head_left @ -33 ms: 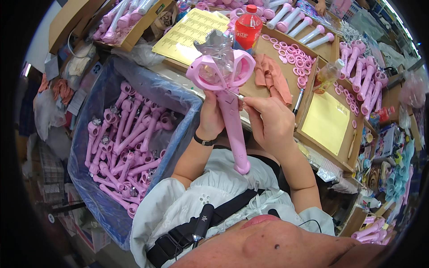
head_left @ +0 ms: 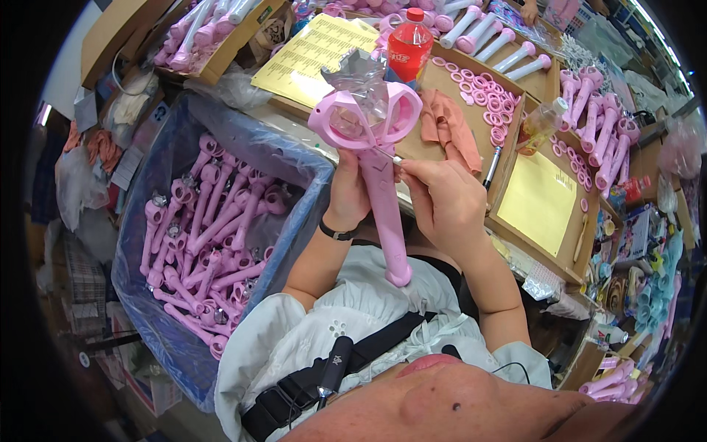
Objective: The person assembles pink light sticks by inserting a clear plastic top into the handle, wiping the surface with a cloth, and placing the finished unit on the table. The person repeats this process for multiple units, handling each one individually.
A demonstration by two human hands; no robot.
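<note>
gripping the pink wand (head_left: 379,184) upright, left hand (head_left: 348,193) closed, right hand (head_left: 442,202) pinching beside it.

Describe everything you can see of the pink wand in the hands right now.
The wand is glossy pink plastic: a long, straight handle with a rounded butt, topped by a ring-shaped head with two ear-like loops. Crinkled clear film sticks up from the head. It is held upright, tilted slightly, above the lap. The left hand grips the handle from behind; the right hand pinches a thin tool against its neck.
</note>
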